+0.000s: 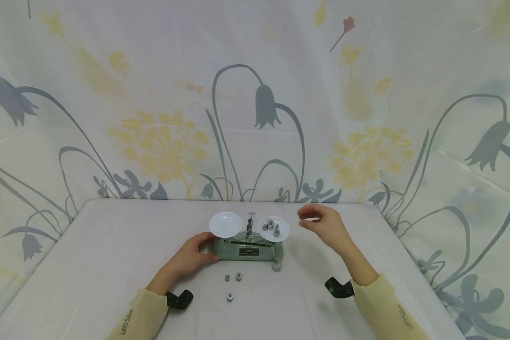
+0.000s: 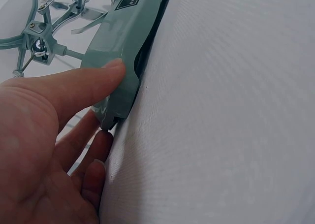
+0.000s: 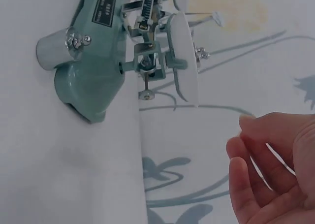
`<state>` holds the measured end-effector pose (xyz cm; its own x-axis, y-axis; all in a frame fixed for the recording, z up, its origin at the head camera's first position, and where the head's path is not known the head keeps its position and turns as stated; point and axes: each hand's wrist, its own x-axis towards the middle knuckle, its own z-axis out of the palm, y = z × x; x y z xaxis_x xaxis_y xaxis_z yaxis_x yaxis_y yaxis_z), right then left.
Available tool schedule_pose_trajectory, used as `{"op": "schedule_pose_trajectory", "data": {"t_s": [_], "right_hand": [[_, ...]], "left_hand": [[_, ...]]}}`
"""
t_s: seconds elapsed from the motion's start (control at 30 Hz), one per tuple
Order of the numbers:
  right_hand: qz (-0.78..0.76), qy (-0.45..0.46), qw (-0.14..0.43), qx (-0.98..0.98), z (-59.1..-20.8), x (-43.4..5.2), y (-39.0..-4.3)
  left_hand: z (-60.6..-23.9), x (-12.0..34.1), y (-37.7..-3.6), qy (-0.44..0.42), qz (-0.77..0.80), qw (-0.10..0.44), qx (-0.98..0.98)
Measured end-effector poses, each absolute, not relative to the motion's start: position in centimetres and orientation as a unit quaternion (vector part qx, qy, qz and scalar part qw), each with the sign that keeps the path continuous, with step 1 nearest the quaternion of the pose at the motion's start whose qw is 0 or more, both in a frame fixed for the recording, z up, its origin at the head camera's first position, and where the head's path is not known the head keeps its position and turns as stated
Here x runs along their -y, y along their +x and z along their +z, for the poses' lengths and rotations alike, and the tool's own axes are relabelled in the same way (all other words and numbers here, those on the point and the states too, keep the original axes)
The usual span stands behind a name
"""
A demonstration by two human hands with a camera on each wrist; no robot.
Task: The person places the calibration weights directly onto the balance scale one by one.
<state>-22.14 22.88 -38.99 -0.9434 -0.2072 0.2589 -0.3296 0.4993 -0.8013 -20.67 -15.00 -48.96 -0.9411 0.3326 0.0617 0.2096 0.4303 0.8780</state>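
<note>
A green two-pan balance scale [image 1: 227,252] stands on the table. My left hand [image 1: 190,256] grips the left end of its base, thumb on the front face and fingers behind, as the left wrist view shows. Several small metal weights [image 1: 270,224] sit on the white right pan [image 1: 284,229]; the white left pan [image 1: 225,224] is on the other side of the pointer column. My right hand [image 1: 326,225] hovers to the right of the right pan, fingers loosely bent, with nothing visible between thumb and fingertips [image 3: 239,170].
A larger metal weight [image 1: 276,265] stands against the base's front right corner. Three small weights [image 1: 230,297] stand on the white-covered table [image 1: 85,283] in front of the scale. A flower-printed curtain [image 1: 170,71] hangs along the back edge.
</note>
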Motion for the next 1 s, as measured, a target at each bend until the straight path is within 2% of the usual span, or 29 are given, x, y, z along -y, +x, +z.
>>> {"op": "schedule_pose_trajectory", "data": {"t_s": [0.23,0.57,1.0], "right_hand": [[0.511,0.129,0.053,0.848,-41.2,-23.8,-22.4],[0.512,0.103,0.001,0.853,-44.5,-23.8,-22.3],[0.531,0.189,-0.064,0.823,-47.4,-22.2,-22.4]], "left_hand": [[-48.9,14.9,-20.6,0.158,0.506,0.058,-0.846],[-48.7,15.0,-20.6,0.167,0.501,0.052,-0.847],[-49.0,15.0,-20.7,0.165,0.499,0.057,-0.849]]}}
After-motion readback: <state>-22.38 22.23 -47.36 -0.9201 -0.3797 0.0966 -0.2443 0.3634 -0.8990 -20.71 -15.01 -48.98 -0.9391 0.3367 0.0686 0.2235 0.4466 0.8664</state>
